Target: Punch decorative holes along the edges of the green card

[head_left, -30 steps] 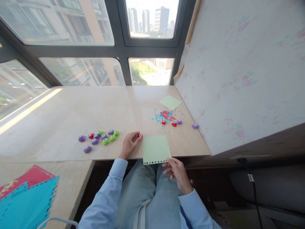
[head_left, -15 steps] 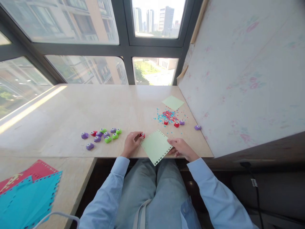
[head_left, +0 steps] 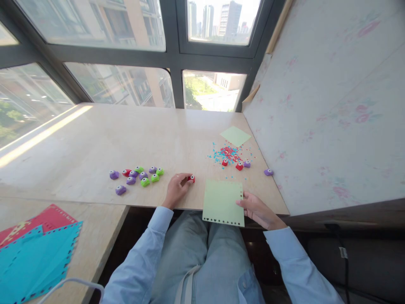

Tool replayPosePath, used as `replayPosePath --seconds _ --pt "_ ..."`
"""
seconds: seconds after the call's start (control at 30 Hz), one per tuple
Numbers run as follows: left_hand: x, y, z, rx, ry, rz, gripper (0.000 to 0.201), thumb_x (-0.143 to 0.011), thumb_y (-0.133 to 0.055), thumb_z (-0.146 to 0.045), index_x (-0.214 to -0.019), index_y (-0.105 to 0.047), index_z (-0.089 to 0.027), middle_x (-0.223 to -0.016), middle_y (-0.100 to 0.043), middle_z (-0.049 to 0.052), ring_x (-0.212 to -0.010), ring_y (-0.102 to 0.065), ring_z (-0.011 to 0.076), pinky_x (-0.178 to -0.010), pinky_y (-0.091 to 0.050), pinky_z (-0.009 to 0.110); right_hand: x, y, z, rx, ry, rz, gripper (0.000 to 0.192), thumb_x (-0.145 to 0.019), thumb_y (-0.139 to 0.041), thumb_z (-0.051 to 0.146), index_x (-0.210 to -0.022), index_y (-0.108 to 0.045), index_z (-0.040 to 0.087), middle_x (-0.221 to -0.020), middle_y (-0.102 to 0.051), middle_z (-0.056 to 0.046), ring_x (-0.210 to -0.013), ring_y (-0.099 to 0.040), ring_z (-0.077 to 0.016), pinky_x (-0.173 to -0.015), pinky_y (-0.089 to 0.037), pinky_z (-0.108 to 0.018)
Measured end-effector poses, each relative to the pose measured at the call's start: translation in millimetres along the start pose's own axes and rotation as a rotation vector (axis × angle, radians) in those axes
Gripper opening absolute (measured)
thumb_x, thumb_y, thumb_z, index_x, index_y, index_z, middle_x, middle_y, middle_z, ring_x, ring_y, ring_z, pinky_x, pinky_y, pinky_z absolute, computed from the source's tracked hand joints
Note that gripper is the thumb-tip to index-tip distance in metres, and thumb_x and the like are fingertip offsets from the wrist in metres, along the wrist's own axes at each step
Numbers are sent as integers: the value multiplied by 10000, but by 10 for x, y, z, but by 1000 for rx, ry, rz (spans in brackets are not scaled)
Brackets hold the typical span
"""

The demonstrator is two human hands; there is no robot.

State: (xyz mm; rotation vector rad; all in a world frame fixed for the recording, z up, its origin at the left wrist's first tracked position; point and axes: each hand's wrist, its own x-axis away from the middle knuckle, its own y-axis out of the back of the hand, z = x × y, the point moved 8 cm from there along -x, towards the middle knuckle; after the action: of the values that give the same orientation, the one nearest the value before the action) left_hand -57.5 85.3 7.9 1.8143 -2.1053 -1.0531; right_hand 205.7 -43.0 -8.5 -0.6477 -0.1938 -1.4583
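Observation:
My left hand (head_left: 177,189) rests on the table's near edge, its fingers closed around a small red paper punch (head_left: 191,178). My right hand (head_left: 257,207) holds the right edge of a pale green paper square (head_left: 223,202) with punched heart holes along its near and right borders. The sheet lies flat and hangs partly over the table edge above my lap. A cluster of purple, green and red punches (head_left: 139,176) lies to the left of my left hand.
Blue and red paper confetti (head_left: 229,153) with a few small punches lies beyond the sheet, and a second green square (head_left: 235,136) behind it. A lone purple punch (head_left: 268,172) sits by the right wall. Teal and red punched sheets (head_left: 34,251) lie on the lower left surface.
The green sheet was turned from a diamond angle to square and slid right. My right hand moved from its near edge to its right edge. My left hand stayed on the red punch.

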Motion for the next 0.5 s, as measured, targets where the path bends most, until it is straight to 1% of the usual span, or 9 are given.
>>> replayPosePath --seconds 0.1,0.17,0.27,0.37,0.43,0.5 --pt "8 1 0 1 -10 -6 178 -853 -633 -239 -1013 -708 -225 -1022 -744 54 -968 -664 228 -879 -527 401 -92 -64 -16 107 -42 -24 425 -666 -824 321 -1012 -637 161 -992 -767 -103 -822 -738 -224 -717 -597 -315" --pt "17 5 -7 3 -15 -12 179 -857 -626 -237 -1016 -708 -227 -1021 -744 54 -967 -665 224 -878 -533 394 -202 -95 29 167 -24 -45 371 -645 -827 314 -934 -660 152 -908 -775 -96 -763 -736 -230 -688 -595 -325" --pt "25 14 -27 3 -26 -16 181 -861 -622 -235 -1020 -707 -230 -1026 -741 52 -975 -666 218 -889 -538 386 -374 -73 202 186 113 -123 322 -640 -820 333 -871 -680 158 -851 -775 -86 -743 -730 -233 -707 -591 -338" --pt "22 17 -32 -3 -23 -12 181 -855 -627 -218 -1015 -712 -230 -1015 -743 50 -971 -665 218 -898 -538 388 -525 -15 371 216 235 -212 331 -649 -810 373 -879 -694 165 -853 -774 -88 -750 -726 -238 -699 -588 -343" --pt "19 16 -26 2 -17 -10 188 -853 -628 -205 -1017 -715 -230 -1014 -744 50 -973 -663 219 -903 -536 391 -632 -9 443 246 280 -225 333 -647 -805 384 -874 -698 165 -864 -774 -94 -773 -726 -244 -704 -586 -345" --pt "18 11 -17 15 -12 -9 198 -857 -624 -199 -1029 -716 -232 -1026 -744 49 -985 -660 220 -911 -532 396 -738 -28 477 282 298 -208 333 -645 -801 392 -864 -697 163 -874 -773 -102 -784 -726 -250 -700 -584 -349"
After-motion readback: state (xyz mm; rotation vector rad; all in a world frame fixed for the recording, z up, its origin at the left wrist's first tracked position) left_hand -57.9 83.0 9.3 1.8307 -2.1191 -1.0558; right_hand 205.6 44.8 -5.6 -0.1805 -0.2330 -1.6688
